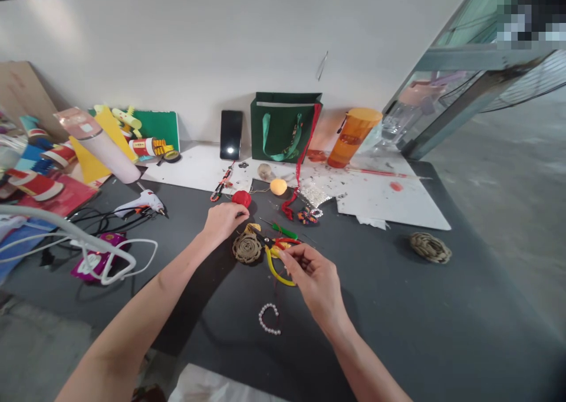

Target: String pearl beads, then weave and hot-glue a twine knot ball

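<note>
My left hand (pixel 226 218) is closed in a pinch beside a red yarn ball (pixel 241 198); what its fingertips hold is too small to make out. My right hand (pixel 315 277) has thumb and forefinger together over the pliers (pixel 273 263) with yellow and red handles. Whether it grips them or a thin thread is unclear. A brown coiled rosette (pixel 247 247) lies left of the pliers, and a green-handled tool (pixel 285 231) lies behind them. Nearer me, a curved string of pearl beads (pixel 267 325) rests on the dark table, a thin dark thread running up from it.
Against the white panel stand a phone (pixel 231 134), a green gift bag (pixel 283 128) and an orange bottle (pixel 354 138). A glue gun (pixel 144 203), cables and a pink bottle (pixel 101 145) crowd the left. Another brown coil (pixel 430 248) lies right, near a stained white board (pixel 398 197).
</note>
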Tool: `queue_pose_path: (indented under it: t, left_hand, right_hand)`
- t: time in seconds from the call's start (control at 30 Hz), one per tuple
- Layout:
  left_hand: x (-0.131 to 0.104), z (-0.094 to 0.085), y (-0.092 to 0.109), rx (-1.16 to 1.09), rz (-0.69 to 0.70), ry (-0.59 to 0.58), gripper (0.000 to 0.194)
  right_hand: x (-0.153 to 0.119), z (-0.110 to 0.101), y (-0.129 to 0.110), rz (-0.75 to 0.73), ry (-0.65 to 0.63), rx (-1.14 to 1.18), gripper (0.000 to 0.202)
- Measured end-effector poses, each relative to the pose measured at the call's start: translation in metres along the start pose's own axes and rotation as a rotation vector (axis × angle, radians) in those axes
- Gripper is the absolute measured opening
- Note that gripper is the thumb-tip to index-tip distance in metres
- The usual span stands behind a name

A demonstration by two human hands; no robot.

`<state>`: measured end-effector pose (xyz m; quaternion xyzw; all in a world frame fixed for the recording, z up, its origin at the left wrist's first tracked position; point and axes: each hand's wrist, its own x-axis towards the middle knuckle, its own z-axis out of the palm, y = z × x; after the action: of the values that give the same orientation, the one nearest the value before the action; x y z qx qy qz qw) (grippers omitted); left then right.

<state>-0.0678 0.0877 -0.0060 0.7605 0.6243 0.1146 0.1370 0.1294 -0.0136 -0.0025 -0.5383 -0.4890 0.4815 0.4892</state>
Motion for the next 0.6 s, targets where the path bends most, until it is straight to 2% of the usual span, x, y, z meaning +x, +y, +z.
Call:
queue_pose_path:
  t: [0.13,0.23,0.27,0.3,0.37,0.47,0.6]
  left_hand:
    - [-0.001,-0.003,0.004,-0.099,-0.029,0.015,0.01]
    - [-0.012,-0.009,0.014,-0.326,-0.023,-0.028,0.019]
    - [-0.017,-0.011,0.019,-0.629,-0.069,-0.06,0.022]
    - [-0.024,-0.012,0.024,-0.916,-0.125,-0.169,0.026]
    - [-0.038,-0.012,0.035,-1.312,-0.211,-0.355,0.031]
    - [-0.055,-0.009,0.048,-1.587,-0.274,-0.532,0.034]
    - [-0.065,-0.001,0.056,-1.72,-0.324,-0.561,0.032]
  right_hand:
    - [0.0,0.0,-0.002,0.019,0.002,0.011,0.027]
    - [0.0,0.0,-0.003,0.046,0.005,0.068,0.029]
    - [-0.001,0.0,-0.004,0.06,-0.004,0.107,0.03]
    - [-0.001,0.0,-0.005,0.078,-0.019,0.155,0.031]
    - [-0.002,0.0,-0.007,0.111,-0.048,0.251,0.033]
    - [-0.004,0.0,-0.01,0.142,-0.062,0.357,0.034]
    - [-0.004,-0.001,-0.011,0.168,-0.072,0.427,0.033]
